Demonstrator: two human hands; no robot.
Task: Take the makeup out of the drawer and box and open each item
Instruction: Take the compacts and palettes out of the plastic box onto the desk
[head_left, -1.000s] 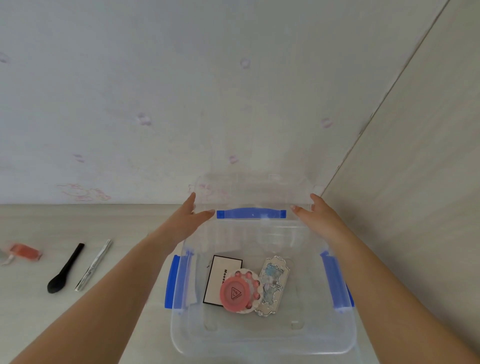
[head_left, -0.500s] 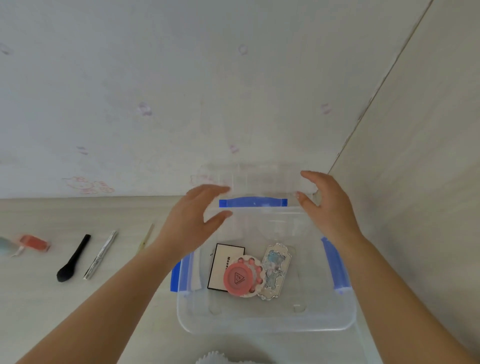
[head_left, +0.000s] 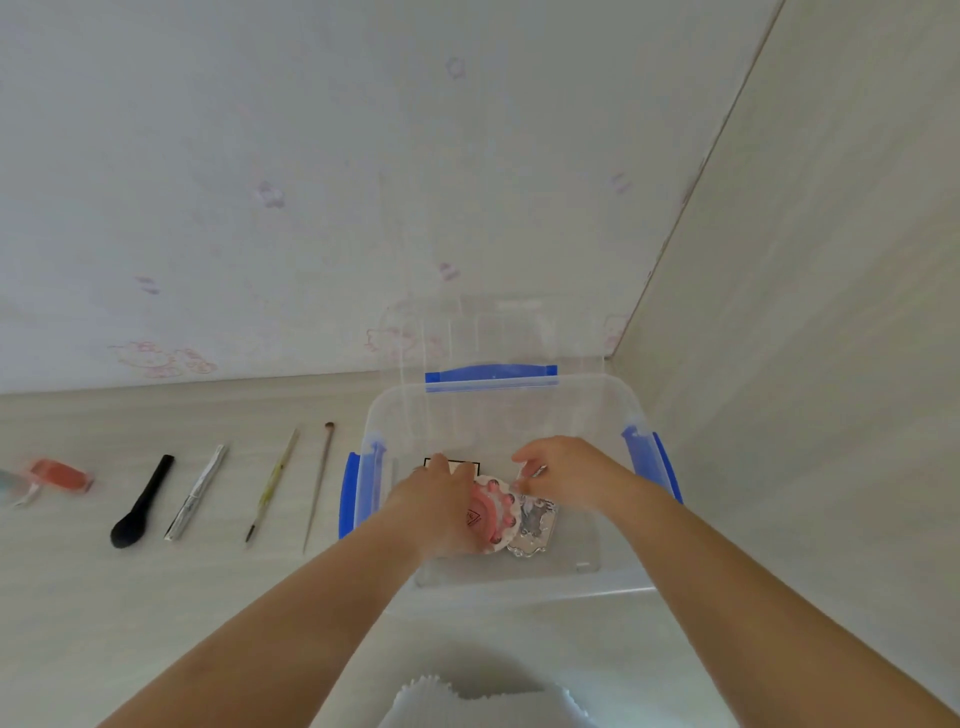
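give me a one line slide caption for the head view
Both hands reach into the open clear storage box: left hand on a pink round compact, right hand at a silver ornate case.

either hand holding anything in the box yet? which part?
Right hand pinches the silver compact by its far end. Left hand rests on the pink compact; grip unclear.

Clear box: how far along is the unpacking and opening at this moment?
Done: the clear box has its lid off, and a black brush, silver tube and two thin brushes lie out on the table. In hand: the left hand is on the pink round compact, the right hand at the silver ornate case. Left: all three items remain inside, including the black-edged card box; none is open.
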